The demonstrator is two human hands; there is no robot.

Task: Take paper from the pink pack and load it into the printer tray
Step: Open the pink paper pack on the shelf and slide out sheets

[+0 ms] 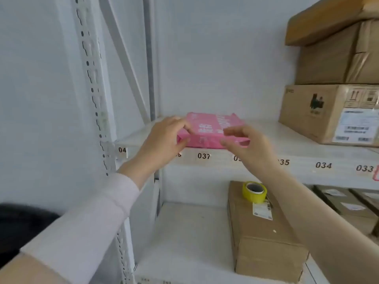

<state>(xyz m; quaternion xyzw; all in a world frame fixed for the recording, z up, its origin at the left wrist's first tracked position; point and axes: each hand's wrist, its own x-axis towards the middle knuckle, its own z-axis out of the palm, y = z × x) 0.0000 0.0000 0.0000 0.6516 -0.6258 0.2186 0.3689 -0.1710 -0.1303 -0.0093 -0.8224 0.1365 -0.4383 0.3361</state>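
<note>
1. pink pack (209, 132) lies flat on a white shelf (287, 140), centre frame.
2. left hand (164, 140) clasps its left end, fingers on top.
3. right hand (248, 144), fingers loosely curled and parted, reaches its right end; contact unclear.

Both arms reach forward and up toward the front edge of the shelf. The left hand (164, 138) comes in from the lower left, its forearm in a pale sleeve pushed back from the wrist, fingers above and thumb below pinching the left end of the pink pack (209, 130). The right hand (248, 145) comes in from the lower right on a bare forearm, fingers loosely curled and spread at the pack's right front corner; whether it touches is unclear.
</note>
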